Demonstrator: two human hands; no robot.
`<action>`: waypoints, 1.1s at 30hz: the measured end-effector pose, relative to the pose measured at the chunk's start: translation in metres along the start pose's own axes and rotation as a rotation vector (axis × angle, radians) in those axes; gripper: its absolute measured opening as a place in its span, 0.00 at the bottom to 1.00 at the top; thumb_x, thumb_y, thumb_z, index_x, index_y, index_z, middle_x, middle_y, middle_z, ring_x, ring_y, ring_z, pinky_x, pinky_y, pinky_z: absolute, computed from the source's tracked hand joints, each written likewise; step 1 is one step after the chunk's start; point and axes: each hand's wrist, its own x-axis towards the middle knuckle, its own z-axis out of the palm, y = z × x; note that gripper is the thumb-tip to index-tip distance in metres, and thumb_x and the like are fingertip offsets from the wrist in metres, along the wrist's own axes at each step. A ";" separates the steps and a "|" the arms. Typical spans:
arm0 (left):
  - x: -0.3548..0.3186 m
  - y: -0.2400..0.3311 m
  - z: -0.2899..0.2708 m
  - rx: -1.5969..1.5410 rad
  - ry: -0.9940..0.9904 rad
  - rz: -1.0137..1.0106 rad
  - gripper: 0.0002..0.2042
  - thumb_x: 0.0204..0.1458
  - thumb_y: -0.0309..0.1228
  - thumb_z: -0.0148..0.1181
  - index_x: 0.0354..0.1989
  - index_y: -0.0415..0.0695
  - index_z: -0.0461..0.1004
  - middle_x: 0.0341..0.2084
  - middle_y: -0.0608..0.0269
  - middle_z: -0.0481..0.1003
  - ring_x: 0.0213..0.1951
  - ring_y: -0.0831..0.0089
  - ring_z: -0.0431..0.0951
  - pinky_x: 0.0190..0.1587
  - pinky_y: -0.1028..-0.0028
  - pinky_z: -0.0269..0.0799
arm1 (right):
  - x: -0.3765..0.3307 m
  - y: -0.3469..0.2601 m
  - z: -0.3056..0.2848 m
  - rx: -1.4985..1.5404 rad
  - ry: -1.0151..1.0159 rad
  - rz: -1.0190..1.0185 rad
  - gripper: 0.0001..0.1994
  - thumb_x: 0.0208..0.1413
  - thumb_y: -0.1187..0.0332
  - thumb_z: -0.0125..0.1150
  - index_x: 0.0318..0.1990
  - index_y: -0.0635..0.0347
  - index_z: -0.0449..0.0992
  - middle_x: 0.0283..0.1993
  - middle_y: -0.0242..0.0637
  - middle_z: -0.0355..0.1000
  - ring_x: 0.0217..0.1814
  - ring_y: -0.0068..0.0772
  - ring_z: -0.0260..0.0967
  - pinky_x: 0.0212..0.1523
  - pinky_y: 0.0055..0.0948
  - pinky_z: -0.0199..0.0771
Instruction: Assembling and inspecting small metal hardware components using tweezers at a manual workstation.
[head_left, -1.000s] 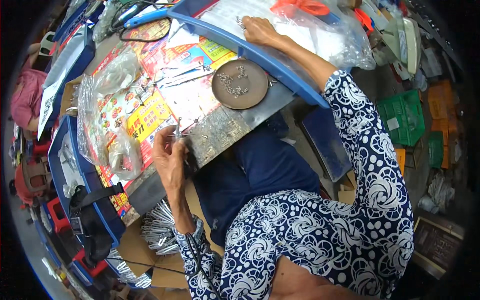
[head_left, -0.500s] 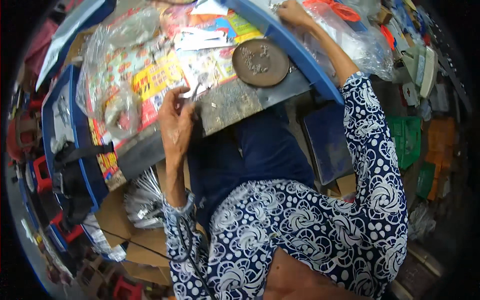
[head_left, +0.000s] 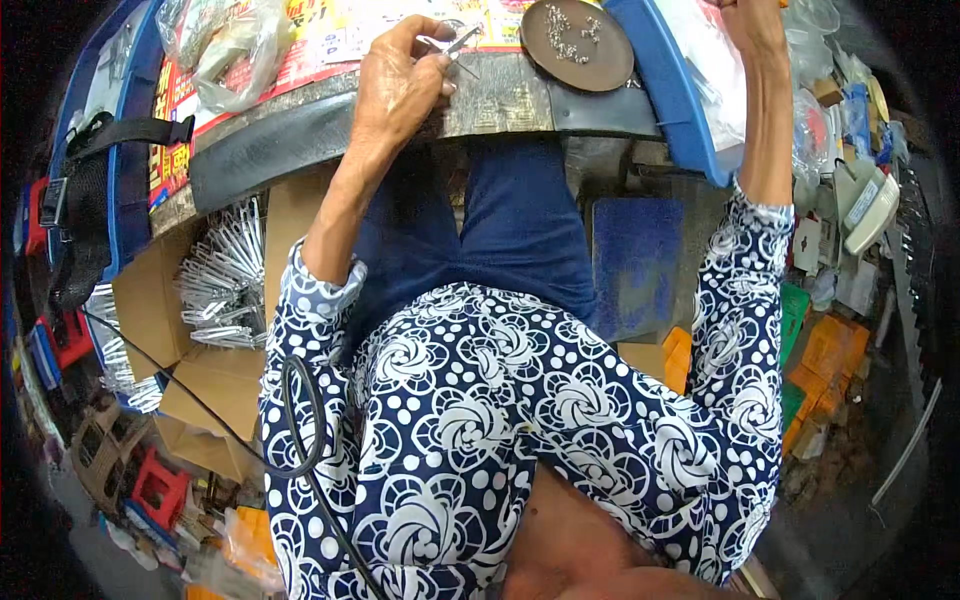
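Note:
My left hand (head_left: 398, 88) is over the front of the table, its thumb and fingers closed on a small shiny metal piece (head_left: 455, 40) with slim arms that spread apart; its exact kind does not show. Just right of it sits a round brown plate (head_left: 540, 72) with small silvery metal parts scattered on it. My right hand (head_left: 752, 25) is at the upper edge, over the far side of the blue tray (head_left: 655, 85). Its fingers are mostly cut off there, so what they hold, if anything, is hidden.
Printed paper (head_left: 340, 35) and a clear plastic bag (head_left: 235, 60) lie on the table. A dark strip (head_left: 270, 150) runs along its front edge. At the lower left, a cardboard box (head_left: 150, 300) holds many slim silvery pieces (head_left: 225, 280). A black cable (head_left: 215, 415) crosses by my left sleeve.
The view has shifted, so the table sits higher in the picture. My right hand has moved rightward to the upper edge. My left hand still keeps by the metal piece.

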 end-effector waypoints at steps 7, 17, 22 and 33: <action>0.002 0.004 0.024 0.054 0.019 0.059 0.11 0.39 0.22 0.44 0.32 0.37 0.69 0.17 0.59 0.71 0.17 0.78 0.71 0.22 0.78 0.67 | -0.104 0.076 0.070 -1.149 0.567 -0.425 0.10 0.46 0.67 0.47 0.30 0.65 0.70 0.24 0.35 0.66 0.22 0.21 0.62 0.20 0.18 0.61; 0.001 0.001 0.039 0.094 0.080 0.055 0.11 0.39 0.21 0.43 0.33 0.36 0.68 0.18 0.57 0.71 0.17 0.77 0.70 0.20 0.78 0.66 | -0.128 0.196 0.084 -1.051 0.246 -0.184 0.02 0.46 0.79 0.47 0.28 0.66 0.66 0.18 0.28 0.61 0.15 0.11 0.54 0.13 0.11 0.52; -0.002 0.000 0.037 0.128 0.128 0.059 0.12 0.38 0.21 0.44 0.34 0.36 0.69 0.20 0.56 0.72 0.19 0.76 0.72 0.23 0.77 0.67 | -0.136 0.214 0.089 -0.927 0.180 -0.072 0.02 0.45 0.79 0.49 0.28 0.65 0.66 0.18 0.23 0.58 0.16 0.09 0.52 0.15 0.10 0.51; 0.009 -0.005 0.033 0.352 0.317 0.258 0.13 0.35 0.22 0.46 0.31 0.34 0.70 0.26 0.49 0.73 0.31 0.61 0.74 0.37 0.71 0.67 | -0.159 0.260 0.067 -1.098 0.360 -0.114 0.02 0.44 0.78 0.51 0.27 0.65 0.66 0.18 0.22 0.57 0.19 0.09 0.49 0.18 0.13 0.51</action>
